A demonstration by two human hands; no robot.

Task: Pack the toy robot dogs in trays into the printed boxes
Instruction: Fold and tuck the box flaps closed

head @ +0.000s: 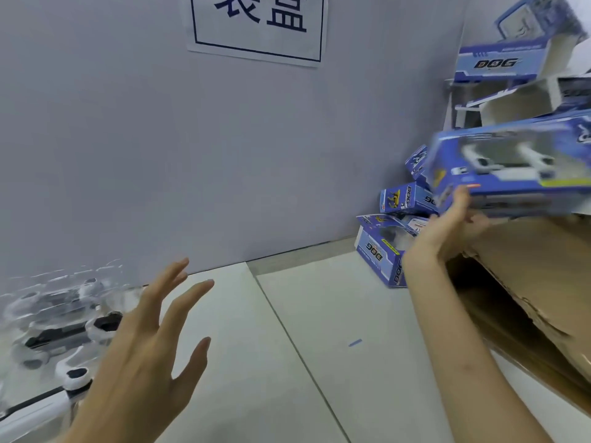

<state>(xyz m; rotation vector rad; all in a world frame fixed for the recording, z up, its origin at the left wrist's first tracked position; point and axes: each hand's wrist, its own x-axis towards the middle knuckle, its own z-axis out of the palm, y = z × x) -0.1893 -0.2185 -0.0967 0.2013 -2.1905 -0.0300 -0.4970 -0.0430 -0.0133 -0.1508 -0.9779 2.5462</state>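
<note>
Presently the right hand (454,225) grips a packed printed box (511,174), far right; the left hand (150,340), open, should next take a trayed dog (73,329).

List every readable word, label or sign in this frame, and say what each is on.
"装盒", tops cut off by the frame edge: wall sign.
"DOG": top box of the stack.
"DOG", sideways: small box by the wall.
"DOG", upside down: lowest box.
Held box in the right hand: print motion-blurred, unreadable.
Fine print on the boxes: too small to read.
</note>
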